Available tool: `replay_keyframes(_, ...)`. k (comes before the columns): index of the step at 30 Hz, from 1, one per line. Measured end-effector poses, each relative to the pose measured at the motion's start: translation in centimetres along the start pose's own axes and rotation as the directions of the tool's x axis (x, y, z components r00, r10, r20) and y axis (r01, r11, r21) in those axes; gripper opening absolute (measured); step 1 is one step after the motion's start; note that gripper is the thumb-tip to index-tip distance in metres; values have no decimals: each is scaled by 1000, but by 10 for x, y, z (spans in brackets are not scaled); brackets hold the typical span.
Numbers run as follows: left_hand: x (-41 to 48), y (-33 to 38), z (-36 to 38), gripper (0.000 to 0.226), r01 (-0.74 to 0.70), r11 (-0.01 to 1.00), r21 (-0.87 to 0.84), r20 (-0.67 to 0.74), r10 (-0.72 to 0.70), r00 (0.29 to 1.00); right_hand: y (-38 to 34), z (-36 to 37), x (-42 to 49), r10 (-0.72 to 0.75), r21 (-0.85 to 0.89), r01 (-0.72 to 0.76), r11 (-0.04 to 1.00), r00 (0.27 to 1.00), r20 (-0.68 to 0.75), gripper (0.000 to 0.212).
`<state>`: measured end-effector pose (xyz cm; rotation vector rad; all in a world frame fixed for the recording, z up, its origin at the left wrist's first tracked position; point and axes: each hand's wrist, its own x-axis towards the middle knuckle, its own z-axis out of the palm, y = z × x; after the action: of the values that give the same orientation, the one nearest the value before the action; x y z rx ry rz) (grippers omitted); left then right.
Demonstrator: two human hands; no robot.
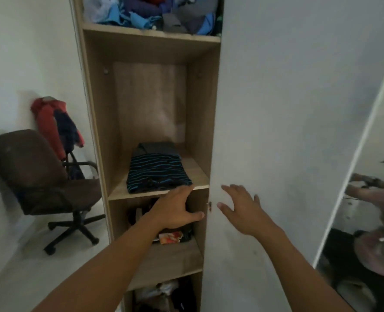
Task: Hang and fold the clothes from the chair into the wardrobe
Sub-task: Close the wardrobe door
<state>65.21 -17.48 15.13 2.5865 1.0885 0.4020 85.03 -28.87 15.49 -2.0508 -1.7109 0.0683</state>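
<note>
The left hand [175, 210] reaches into the tall light-wood wardrobe [101, 109], fingers straight and spread, thumb out to its right, holding nothing. Its fingertips lie at the front edge of the wooden shelf [200, 179], directly under the near hem of the folded black garment with wavy blue stripes [157, 174]. Whether they touch the cloth or only the shelf edge cannot be told. Behind the striped piece, farther from the hand, lies a folded dark grey garment [156, 147]. The two sit squared up and towards the left of the shelf, probably to leave room beside them for more folded things.

The right hand [242, 210] is likewise open, fingers apart, palm towards the white wardrobe door [265, 97], empty. It hovers just right of the small metal door catch [209, 205], which lies between the two hands, seemingly to steady or swing the door.

Well to the left of the left hand stands the brown padded office chair [29, 172], with a red and navy jacket [56, 124] draped over its backrest, so at least that piece looks left to bring over. High above both hands a loose heap of blue and grey clothes [155, 12] fills the upper shelf. Below the left forearm a lower shelf holds dark oddments and a red-and-white packet [170, 236]. Far right of the right hand, a mirror panel [377, 199] shows a blurred reflection.
</note>
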Motion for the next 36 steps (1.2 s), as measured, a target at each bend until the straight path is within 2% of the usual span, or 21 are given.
replay_keyframes(3, 4, 68, 1, 108, -131, 989, -69, -53, 128, 990, 21, -62, -39, -46, 35, 57, 998, 960, -277, 54)
replay_keyframes(7, 10, 152, 10, 123, -280, 954, -112, -86, 271, 959, 42, -125, -87, -129, -7, 154, 988, 806, -578, 38)
replay_keyframes(9, 8, 188, 16, 128, -369, 919, -140, -111, 356, 928, 57, -143, -108, -147, 6, 207, 978, 715, -683, 33)
replay_keyframes(11, 2, 217, 24, 130, -428, 895, -124, -139, 411, 901, 81, -151, -122, -108, 50, 209, 977, 680, -725, 35)
replay_keyframes(13, -3, 238, 37, 132, -458, 882, -109, -181, 436, 882, 108, -148, -129, -76, 163, 226, 960, 775, -627, 47)
replay_keyframes(15, -8, 254, 49, 135, -474, 875, -102, -237, 441, 866, 131, -141, -133, -131, 268, 261, 927, 897, -422, 56)
replay_keyframes(16, -11, 260, 55, 138, -468, 878, -99, -253, 433, 865, 139, -138, -135, -155, 309, 261, 914, 931, -330, 59)
replay_keyframes(18, -18, 268, 62, 143, -443, 894, -72, -254, 412, 875, 146, -133, -136, -142, 376, 229, 898, 959, -245, 61)
replay_keyframes(23, -36, 272, 61, 146, -377, 925, 58, -327, 374, 868, 130, -125, -136, -161, 540, 285, 792, 950, -267, 53)
replay_keyframes(27, -62, 251, 55, 148, -253, 962, 100, -415, 271, 868, 100, -109, -133, -307, 585, 392, 710, 920, -243, 51)
replay_keyframes(31, -94, 208, 42, 141, -76, 992, 105, -486, 118, 866, 62, -87, -115, -479, 504, 492, 710, 862, -166, 55)
replay_keyframes(36, -131, 154, 12, 137, 142, 975, 173, -568, -19, 823, 4, -44, -76, -539, 328, 544, 772, 834, -117, 73)
